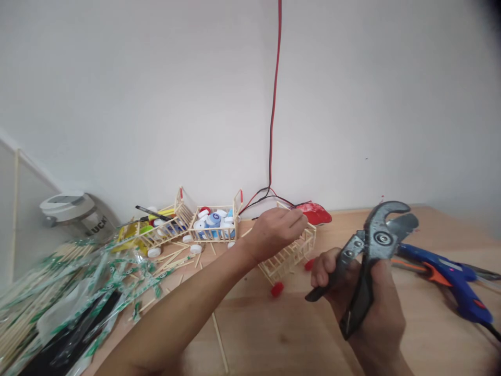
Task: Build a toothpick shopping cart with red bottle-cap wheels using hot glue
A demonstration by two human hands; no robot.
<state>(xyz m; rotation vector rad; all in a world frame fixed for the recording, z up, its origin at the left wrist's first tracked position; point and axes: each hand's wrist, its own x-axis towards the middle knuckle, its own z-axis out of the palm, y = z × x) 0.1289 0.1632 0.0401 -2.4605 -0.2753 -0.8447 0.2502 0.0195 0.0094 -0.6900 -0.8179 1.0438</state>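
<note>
left hand [272, 235] pinched matchstick cart [287, 258] at its top rail; cart looked light, brittle, best held by corners | right hand [381, 308] clenched cable cutters [376, 240], heavy, stiff, safest by black grips

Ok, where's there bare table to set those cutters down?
The widest bare wood is on the near side of the stick cart, between the left hand and the right hand holding the cutters. A smaller patch lies beyond the cutters, by the blue glue gun. The left side is crowded: green-wrapped stick bundles and a bottle-cap crate.
</note>
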